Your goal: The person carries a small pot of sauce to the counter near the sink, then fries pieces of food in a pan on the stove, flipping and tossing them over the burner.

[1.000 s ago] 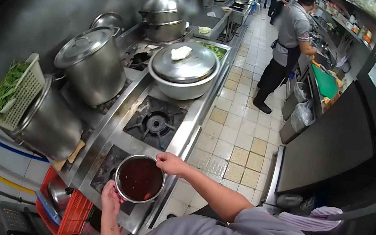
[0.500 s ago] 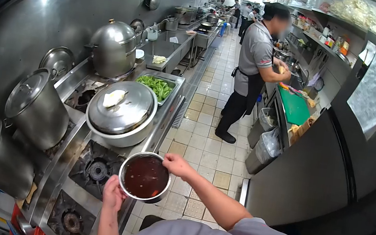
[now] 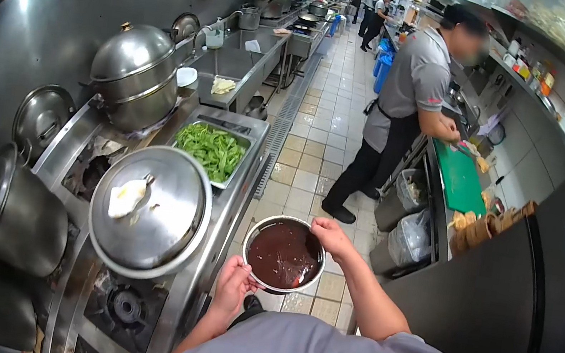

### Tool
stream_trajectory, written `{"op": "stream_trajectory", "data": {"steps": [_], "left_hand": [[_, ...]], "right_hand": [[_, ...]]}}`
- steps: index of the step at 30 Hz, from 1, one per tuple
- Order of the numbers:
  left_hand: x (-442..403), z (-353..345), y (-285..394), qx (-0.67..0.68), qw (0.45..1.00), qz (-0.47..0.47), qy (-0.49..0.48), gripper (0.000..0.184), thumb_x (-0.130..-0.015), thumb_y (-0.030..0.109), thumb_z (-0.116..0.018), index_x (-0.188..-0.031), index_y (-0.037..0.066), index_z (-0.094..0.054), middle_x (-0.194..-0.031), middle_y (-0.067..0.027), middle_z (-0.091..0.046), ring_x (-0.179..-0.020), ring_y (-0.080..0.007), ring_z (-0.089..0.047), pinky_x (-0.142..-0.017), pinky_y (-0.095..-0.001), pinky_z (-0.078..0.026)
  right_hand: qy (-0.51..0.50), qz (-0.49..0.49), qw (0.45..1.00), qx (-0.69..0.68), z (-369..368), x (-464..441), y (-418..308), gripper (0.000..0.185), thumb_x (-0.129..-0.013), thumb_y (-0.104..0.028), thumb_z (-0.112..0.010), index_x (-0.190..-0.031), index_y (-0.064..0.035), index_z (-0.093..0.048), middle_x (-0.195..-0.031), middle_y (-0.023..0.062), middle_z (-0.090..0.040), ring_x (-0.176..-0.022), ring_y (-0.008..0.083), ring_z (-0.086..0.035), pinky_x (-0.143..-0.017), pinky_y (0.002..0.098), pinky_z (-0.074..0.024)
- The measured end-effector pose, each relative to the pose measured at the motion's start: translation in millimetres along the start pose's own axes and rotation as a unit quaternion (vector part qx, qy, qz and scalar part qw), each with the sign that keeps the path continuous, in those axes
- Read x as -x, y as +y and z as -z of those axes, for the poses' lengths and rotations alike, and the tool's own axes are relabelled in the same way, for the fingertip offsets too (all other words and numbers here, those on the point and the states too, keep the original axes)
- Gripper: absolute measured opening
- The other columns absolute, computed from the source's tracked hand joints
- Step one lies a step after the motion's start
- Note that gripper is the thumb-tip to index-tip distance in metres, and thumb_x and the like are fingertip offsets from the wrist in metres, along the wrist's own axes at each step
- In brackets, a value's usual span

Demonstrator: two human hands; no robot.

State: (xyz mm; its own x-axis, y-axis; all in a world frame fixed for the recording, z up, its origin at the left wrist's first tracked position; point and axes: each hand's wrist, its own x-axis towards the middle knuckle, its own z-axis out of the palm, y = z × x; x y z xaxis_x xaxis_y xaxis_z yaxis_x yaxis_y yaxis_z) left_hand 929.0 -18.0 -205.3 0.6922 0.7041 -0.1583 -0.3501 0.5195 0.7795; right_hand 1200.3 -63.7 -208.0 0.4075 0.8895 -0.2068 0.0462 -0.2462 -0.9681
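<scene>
Gripping with curled left hand [image 3: 232,285] and right hand [image 3: 333,238] opposite sides of round silver metal pot [image 3: 247,240] of dark brown liquid [image 3: 282,252] | held over pale tiled floor [image 3: 300,179], off right edge of steel stove [image 3: 218,232] | opposite round pale metal-lidded basin [image 3: 135,272] | short of rectangular metal tray [image 3: 240,165] of green leaves [image 3: 210,150] near far right corner

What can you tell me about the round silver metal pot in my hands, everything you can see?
The round silver metal pot has a shiny rim and no lid. Dark reddish-brown liquid fills much of it, with pale specks and an orange-red piece near the near edge. It looks roughly upright, above the pale tiled floor. Your bare left hand grips its near-left rim, your bare right hand its far-right rim. The base is hidden.
</scene>
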Motion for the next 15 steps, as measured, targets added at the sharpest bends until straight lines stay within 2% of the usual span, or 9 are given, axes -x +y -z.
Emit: {"op": "stream_trajectory", "data": {"steps": [4, 7, 10, 12, 15], "left_hand": [[-85, -20, 11, -0.027, 0.999, 0.022, 0.003, 0.008, -0.089, 0.014, -0.045, -0.084, 0.010, -0.042, -0.067, -0.0060, -0.057, -0.059, -0.0165, -0.058, -0.055, -0.0249, -0.043], [-150, -26, 11, -0.026, 0.999, 0.026, 0.026, 0.007, -0.088, 0.012, -0.047, -0.084, 0.011, -0.042, -0.066, -0.0052, -0.056, -0.058, -0.0158, -0.057, -0.053, -0.0256, -0.043], [-214, -41, 14, -0.041, 0.996, 0.023, 0.080, 0.008, -0.086, 0.009, -0.048, -0.084, 0.012, -0.042, -0.066, -0.0042, -0.056, -0.054, -0.0151, -0.055, -0.049, -0.0259, -0.042], [-262, -45, 9, -0.075, 0.992, -0.002, 0.106, 0.012, -0.083, 0.003, -0.050, -0.083, 0.012, -0.042, -0.062, -0.0029, -0.054, -0.046, -0.0138, -0.053, -0.041, -0.0240, -0.041], [-329, -56, 14, -0.128, 0.979, -0.009, 0.158, 0.011, -0.081, 0.000, -0.050, -0.084, 0.010, -0.045, -0.061, -0.0025, -0.054, -0.046, -0.0112, -0.053, -0.039, -0.0230, -0.040]], "right_hand": [[0.015, -0.028, 0.999, -0.016, 40, -68, -10, 0.022, -0.084, -0.013, -0.048, -0.062, -0.0112, -0.048, -0.058, -0.0088, -0.038, -0.053, 0.0031, -0.032, -0.046, 0.0223, -0.0250], [0.010, -0.012, 1.000, -0.028, 67, -129, -7, 0.022, -0.085, -0.013, -0.048, -0.063, -0.0112, -0.049, -0.058, -0.0088, -0.039, -0.054, 0.0035, -0.033, -0.047, 0.0227, -0.0263], [-0.015, -0.044, 0.998, -0.036, 94, -186, -25, 0.021, -0.084, -0.012, -0.049, -0.063, -0.0109, -0.047, -0.059, -0.0082, -0.040, -0.056, 0.0038, -0.035, -0.051, 0.0227, -0.0299], [-0.033, -0.021, 0.998, -0.040, 114, -231, -26, 0.020, -0.083, -0.011, -0.049, -0.063, -0.0107, -0.047, -0.060, -0.0078, -0.041, -0.057, 0.0042, -0.036, -0.051, 0.0231, -0.0302], [-0.085, -0.010, 0.995, -0.049, 145, -297, -42, 0.019, -0.082, -0.010, -0.048, -0.063, -0.0093, -0.045, -0.060, -0.0068, -0.040, -0.057, 0.0053, -0.036, -0.052, 0.0240, -0.0307]]}}
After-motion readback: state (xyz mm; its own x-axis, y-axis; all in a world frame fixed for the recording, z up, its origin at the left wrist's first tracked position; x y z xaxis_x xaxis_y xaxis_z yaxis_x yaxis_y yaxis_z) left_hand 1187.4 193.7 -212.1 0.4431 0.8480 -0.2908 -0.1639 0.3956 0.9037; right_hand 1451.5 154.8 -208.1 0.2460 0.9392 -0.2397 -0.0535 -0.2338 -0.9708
